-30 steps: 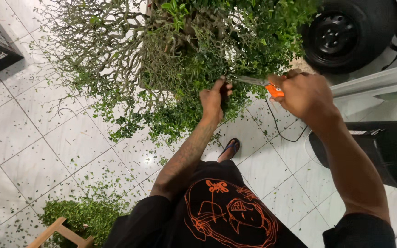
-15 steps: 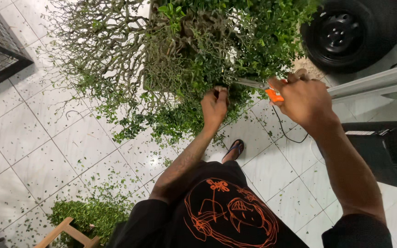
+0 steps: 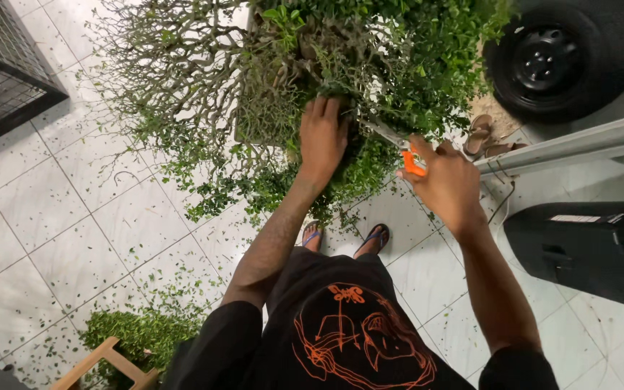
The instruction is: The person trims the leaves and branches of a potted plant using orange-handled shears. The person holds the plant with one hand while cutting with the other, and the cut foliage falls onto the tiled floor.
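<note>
A big bushy plant with small green leaves and bare twiggy branches fills the top of the view. My left hand reaches into its foliage and grips a clump of twigs. My right hand is shut on pruning shears with orange handles. Their metal blades point left into the branches, right beside my left hand.
Cut leaves litter the white tiled floor. A smaller green plant on a wooden stand sits at bottom left. A wire cage is at top left, a black tyre at top right, a black bin at right.
My left hand has moved up and deeper into the plant. My right hand with the shears has followed to the left, and the view has shifted so my sandalled feet show.
</note>
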